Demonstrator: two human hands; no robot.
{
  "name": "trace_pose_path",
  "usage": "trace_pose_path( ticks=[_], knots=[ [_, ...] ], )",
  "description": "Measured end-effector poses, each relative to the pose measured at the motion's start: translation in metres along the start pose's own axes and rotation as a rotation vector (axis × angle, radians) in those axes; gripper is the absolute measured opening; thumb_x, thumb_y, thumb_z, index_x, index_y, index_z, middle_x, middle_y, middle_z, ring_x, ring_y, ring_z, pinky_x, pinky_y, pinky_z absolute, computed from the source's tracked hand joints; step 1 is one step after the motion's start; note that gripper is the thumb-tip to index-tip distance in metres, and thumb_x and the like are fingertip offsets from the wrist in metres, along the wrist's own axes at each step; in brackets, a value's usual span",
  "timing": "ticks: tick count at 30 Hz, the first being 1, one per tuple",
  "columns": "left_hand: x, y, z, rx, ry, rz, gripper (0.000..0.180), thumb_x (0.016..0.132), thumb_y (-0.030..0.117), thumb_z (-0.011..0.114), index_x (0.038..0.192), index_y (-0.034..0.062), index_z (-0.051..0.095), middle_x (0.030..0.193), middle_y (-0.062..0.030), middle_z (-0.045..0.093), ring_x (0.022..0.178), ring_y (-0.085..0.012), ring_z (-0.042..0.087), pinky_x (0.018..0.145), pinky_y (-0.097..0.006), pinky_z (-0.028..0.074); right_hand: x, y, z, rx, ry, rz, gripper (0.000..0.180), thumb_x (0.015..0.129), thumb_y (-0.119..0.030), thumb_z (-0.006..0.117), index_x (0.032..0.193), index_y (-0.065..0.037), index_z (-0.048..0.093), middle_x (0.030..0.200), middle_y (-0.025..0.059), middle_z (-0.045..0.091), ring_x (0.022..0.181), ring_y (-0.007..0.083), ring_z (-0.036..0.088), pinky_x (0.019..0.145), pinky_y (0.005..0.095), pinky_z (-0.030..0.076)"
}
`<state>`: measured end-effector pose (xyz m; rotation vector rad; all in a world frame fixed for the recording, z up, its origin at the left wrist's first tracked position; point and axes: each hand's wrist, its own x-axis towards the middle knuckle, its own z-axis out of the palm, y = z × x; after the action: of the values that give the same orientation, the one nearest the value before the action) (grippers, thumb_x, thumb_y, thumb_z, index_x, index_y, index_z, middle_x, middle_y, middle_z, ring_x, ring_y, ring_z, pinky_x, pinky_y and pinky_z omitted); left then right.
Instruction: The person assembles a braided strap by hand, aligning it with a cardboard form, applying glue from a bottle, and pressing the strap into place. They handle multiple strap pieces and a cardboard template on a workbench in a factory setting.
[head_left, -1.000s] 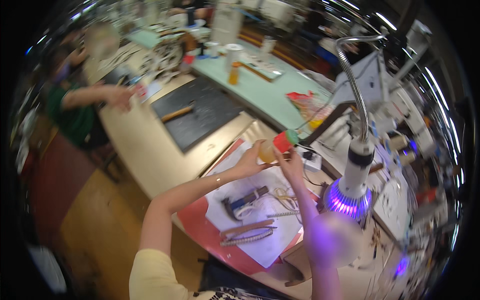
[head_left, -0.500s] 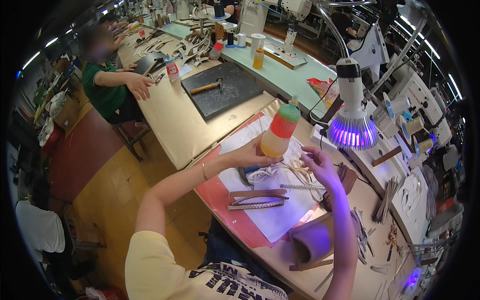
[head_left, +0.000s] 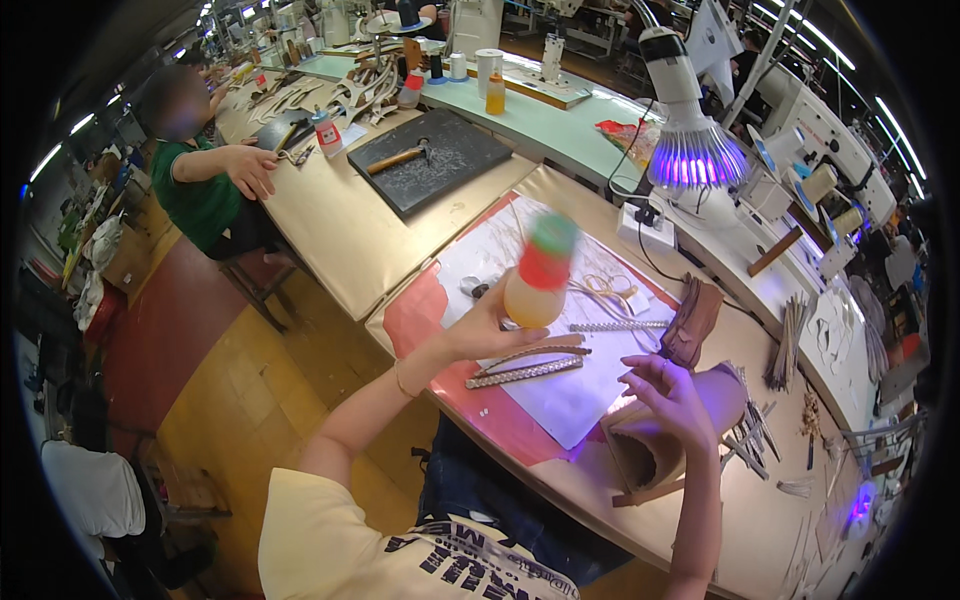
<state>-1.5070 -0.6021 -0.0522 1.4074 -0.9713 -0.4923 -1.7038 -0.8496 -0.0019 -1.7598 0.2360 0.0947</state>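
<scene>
My left hand [head_left: 484, 326] is closed around the lower part of a squeeze bottle [head_left: 538, 280] with a green top, a red band and yellowish liquid, held slightly tilted above the table. Lower to the right, my right hand [head_left: 676, 402] has bent, parted fingers with nothing visible in them. It hovers by a curved brown block [head_left: 722, 392], partly covering it. Braided strips [head_left: 528, 374] lie on a white sheet [head_left: 572, 408] below the bottle. Another braided strip [head_left: 618, 326] and pale cords [head_left: 605, 288] lie farther back. A brown leather piece [head_left: 694, 322] rests beyond my right hand.
A lit lamp [head_left: 698, 155] with a purple glow hangs over the far right side. A hammer [head_left: 396, 160] lies on a black slab [head_left: 440, 165]. Thin strips [head_left: 752, 430] are scattered at right. A person in green [head_left: 200, 190] sits at the left; a power strip [head_left: 646, 226] lies behind.
My left hand has brought the bottle down and toward me. My right hand has drawn back from the cords, nearer to the brown block. The view has shifted somewhat.
</scene>
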Motion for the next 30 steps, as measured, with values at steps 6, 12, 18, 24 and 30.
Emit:
trace_pose_path(
  ticks=[6, 12, 18, 24, 30],
  knots=[
    [-0.009, 0.008, 0.024, 1.062, 0.384, 0.358, 0.073, 0.071, 0.012, 0.075, 0.134, 0.0089, 0.038, 0.132, -0.0105, 0.054, 0.113, -0.0285, 0.056, 0.096, -0.045, 0.036, -0.037, 0.000, 0.008, -0.051, 0.129, 0.007, 0.036, 0.093, -0.012, 0.063, 0.126, 0.001, 0.055, 0.106, 0.0078, 0.063, 0.096, 0.0142, 0.062, 0.086, 0.0275, 0.050],
    [-0.016, 0.022, 0.028, 1.195, 0.387, 0.492, 0.068, 0.073, 0.028, 0.077, 0.131, 0.0110, 0.045, 0.127, -0.0082, 0.056, 0.106, -0.0258, 0.056, 0.092, -0.041, 0.035, -0.028, -0.008, 0.042, -0.102, 0.145, -0.015, 0.066, 0.087, -0.021, 0.071, 0.140, 0.001, 0.038, 0.109, 0.0138, 0.062, 0.090, 0.0160, 0.062, 0.080, 0.0288, 0.051],
    [-0.023, 0.049, 0.044, 0.846, 0.305, 0.453, 0.069, 0.064, 0.020, 0.083, 0.125, 0.0134, 0.052, 0.114, -0.0109, 0.052, 0.105, -0.0307, 0.051, 0.089, -0.042, 0.039, 0.008, -0.016, 0.072, 0.524, 0.216, -0.073, 0.055, 0.096, -0.031, 0.060, 0.137, -0.002, 0.037, 0.113, 0.0103, 0.061, 0.093, 0.0145, 0.062, 0.076, 0.0277, 0.050],
    [-0.029, 0.063, 0.051, 0.743, 0.332, 0.407, 0.072, 0.060, 0.011, 0.085, 0.125, 0.0110, 0.053, 0.111, -0.0126, 0.047, 0.103, -0.0320, 0.049, 0.088, -0.040, 0.044, 0.020, -0.023, 0.073, 0.731, 0.171, -0.016, 0.045, 0.098, -0.041, 0.054, 0.127, -0.008, 0.046, 0.105, 0.0031, 0.063, 0.083, 0.0122, 0.063, 0.068, 0.0256, 0.050],
    [-0.030, 0.059, 0.075, 0.659, 0.358, 0.308, 0.075, 0.062, 0.016, 0.086, 0.127, 0.0088, 0.049, 0.116, -0.0145, 0.051, 0.108, -0.0333, 0.055, 0.088, -0.039, 0.049, 0.012, -0.019, 0.069, 0.594, 0.292, -0.022, 0.048, 0.096, -0.037, 0.059, 0.126, -0.003, 0.044, 0.103, 0.0058, 0.063, 0.080, 0.0105, 0.062, 0.065, 0.0242, 0.050]
  ],
)
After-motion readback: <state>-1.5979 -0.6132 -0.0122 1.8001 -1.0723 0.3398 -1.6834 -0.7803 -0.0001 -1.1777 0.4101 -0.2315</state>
